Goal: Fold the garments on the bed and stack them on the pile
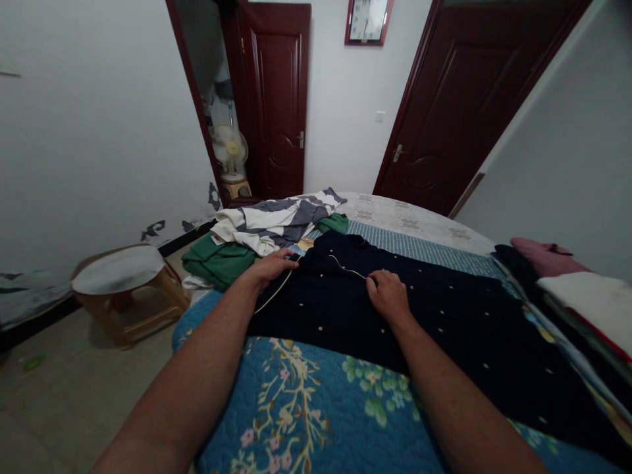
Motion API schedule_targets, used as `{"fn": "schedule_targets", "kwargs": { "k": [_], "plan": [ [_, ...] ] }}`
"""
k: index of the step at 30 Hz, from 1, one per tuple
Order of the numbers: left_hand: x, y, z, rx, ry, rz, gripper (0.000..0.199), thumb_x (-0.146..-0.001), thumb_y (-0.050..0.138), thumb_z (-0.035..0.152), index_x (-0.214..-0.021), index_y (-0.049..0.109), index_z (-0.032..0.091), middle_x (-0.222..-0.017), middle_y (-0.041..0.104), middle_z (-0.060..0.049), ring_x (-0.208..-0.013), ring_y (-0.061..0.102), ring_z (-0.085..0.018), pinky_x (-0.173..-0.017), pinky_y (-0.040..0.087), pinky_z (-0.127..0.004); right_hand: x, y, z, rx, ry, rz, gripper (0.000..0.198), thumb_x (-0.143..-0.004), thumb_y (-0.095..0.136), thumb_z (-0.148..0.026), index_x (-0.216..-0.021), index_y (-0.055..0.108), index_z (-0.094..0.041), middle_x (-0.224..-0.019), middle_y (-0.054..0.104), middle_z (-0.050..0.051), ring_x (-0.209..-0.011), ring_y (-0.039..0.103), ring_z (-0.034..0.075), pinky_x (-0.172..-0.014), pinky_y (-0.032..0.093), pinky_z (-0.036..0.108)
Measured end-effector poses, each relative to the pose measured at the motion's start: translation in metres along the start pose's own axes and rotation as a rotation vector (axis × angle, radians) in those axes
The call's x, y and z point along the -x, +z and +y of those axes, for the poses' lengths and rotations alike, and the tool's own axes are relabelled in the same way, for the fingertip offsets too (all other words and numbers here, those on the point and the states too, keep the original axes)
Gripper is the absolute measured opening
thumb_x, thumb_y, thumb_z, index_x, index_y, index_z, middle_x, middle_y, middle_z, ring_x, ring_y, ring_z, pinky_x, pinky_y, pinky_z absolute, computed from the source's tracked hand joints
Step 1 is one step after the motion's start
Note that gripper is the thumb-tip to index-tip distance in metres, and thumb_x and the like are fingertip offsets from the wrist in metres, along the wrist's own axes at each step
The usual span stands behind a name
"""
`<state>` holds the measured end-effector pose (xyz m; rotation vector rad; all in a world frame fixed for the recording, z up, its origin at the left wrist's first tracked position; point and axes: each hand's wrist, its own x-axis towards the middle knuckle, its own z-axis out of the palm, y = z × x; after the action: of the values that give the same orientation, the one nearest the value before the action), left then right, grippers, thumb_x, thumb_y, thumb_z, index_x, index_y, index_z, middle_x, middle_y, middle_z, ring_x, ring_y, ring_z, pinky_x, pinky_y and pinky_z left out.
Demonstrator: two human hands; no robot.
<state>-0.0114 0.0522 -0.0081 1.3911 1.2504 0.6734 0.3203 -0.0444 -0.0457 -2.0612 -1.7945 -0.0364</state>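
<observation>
A dark navy garment (464,329) with small pale dots lies spread flat, a thin cream cord or trim (345,268) running over its left part. At its left edge, my left hand (274,268) is closed on the fabric, close to where another length of cream trim hangs down. My right hand (389,293) rests on the garment's middle with curled fingers, at the end of the cream line. Whether it pinches the cord or the cloth beneath is hidden by the fingers. Under the garment lies a blue floral quilted cover (345,408).
Green cloth (222,260) and a grey-and-white garment (281,220) are heaped at the far left. Folded clothes (587,296) are stacked at the right edge. A plastic stool (123,276) stands on the floor at left. A patterned tablecloth (395,207) covers the far edge.
</observation>
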Motion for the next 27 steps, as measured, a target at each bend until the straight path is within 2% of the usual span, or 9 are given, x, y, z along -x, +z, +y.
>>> {"fn": "schedule_targets", "kwargs": {
  "k": [2,4,7,9,11,13,20,23,27],
  "plan": [
    [-0.002,-0.001,0.002,-0.018,0.015,0.039,0.036,-0.082,0.067,0.025,-0.117,0.061,0.022,-0.089,0.075,-0.001,-0.081,0.074,-0.022,-0.075,0.061,-0.035,0.0,0.0,0.0,-0.014,-0.004,0.002,0.032,-0.105,0.053,-0.037,-0.12,0.076,-0.021,-0.129,0.073,0.012,-0.124,0.062,0.03,-0.102,0.047,0.042],
    [-0.005,-0.001,0.002,-0.15,0.04,0.153,0.032,-0.084,0.065,0.026,-0.116,0.059,0.022,-0.09,0.074,-0.002,-0.085,0.073,-0.023,-0.078,0.059,-0.035,0.0,0.001,0.001,-0.037,-0.004,0.002,0.032,-0.106,0.052,-0.037,-0.121,0.076,-0.021,-0.13,0.074,0.011,-0.126,0.062,0.03,-0.103,0.047,0.041],
    [-0.008,-0.001,0.003,-0.562,0.064,0.389,0.03,-0.087,0.064,0.028,-0.116,0.058,0.023,-0.101,0.076,-0.007,-0.098,0.074,-0.027,-0.086,0.056,-0.038,0.0,0.002,0.001,-0.068,-0.008,0.015,0.035,-0.107,0.05,-0.037,-0.128,0.074,-0.022,-0.134,0.073,0.011,-0.128,0.062,0.029,-0.105,0.047,0.041],
    [-0.008,0.001,0.003,-0.812,0.024,0.454,0.032,-0.089,0.063,0.03,-0.119,0.057,0.024,-0.113,0.077,-0.012,-0.107,0.074,-0.032,-0.091,0.054,-0.042,-0.001,0.003,0.002,-0.072,-0.023,0.018,0.037,-0.107,0.051,-0.038,-0.132,0.073,-0.022,-0.136,0.072,0.012,-0.129,0.062,0.029,-0.107,0.047,0.042],
    [-0.009,0.002,0.002,-0.922,-0.031,0.436,0.033,-0.09,0.062,0.033,-0.122,0.057,0.024,-0.121,0.076,-0.017,-0.112,0.074,-0.035,-0.092,0.054,-0.043,-0.001,0.004,0.002,-0.069,-0.042,0.01,0.036,-0.107,0.053,-0.038,-0.132,0.073,-0.021,-0.137,0.073,0.012,-0.131,0.062,0.029,-0.109,0.046,0.042],
    [-0.009,0.002,0.001,-0.93,-0.053,0.412,0.036,-0.092,0.062,0.038,-0.125,0.057,0.024,-0.125,0.076,-0.018,-0.114,0.074,-0.035,-0.091,0.054,-0.042,-0.001,0.004,0.002,-0.076,-0.058,0.006,0.035,-0.107,0.053,-0.037,-0.13,0.074,-0.021,-0.136,0.073,0.012,-0.131,0.062,0.028,-0.111,0.045,0.042],
    [-0.008,0.006,-0.003,-1.047,0.015,0.396,0.052,-0.1,0.052,0.04,-0.151,0.055,0.031,-0.135,0.072,-0.017,-0.12,0.072,-0.035,-0.096,0.055,-0.045,0.002,0.001,-0.005,-0.072,-0.097,-0.026,0.042,-0.109,0.049,-0.041,-0.138,0.071,-0.018,-0.149,0.066,0.013,-0.143,0.056,0.027,-0.122,0.037,0.044],
    [-0.002,0.009,0.001,-1.154,0.11,0.435,0.058,-0.1,0.053,0.039,-0.158,0.053,0.034,-0.141,0.066,-0.018,-0.122,0.069,-0.038,-0.097,0.056,-0.049,0.004,-0.001,-0.009,-0.085,-0.083,-0.053,0.046,-0.111,0.046,-0.044,-0.144,0.066,-0.019,-0.153,0.064,0.014,-0.146,0.054,0.027,-0.125,0.034,0.047],
    [0.008,0.018,0.013,-1.165,0.361,0.462,0.046,-0.101,0.051,0.03,-0.144,0.067,0.027,-0.139,0.069,-0.015,-0.128,0.064,-0.035,-0.108,0.052,-0.049,0.005,-0.003,-0.011,-0.099,-0.025,-0.066,0.049,-0.112,0.042,-0.047,-0.147,0.064,-0.02,-0.156,0.061,0.014,-0.149,0.05,0.029,-0.126,0.031,0.053]
  ]
}}
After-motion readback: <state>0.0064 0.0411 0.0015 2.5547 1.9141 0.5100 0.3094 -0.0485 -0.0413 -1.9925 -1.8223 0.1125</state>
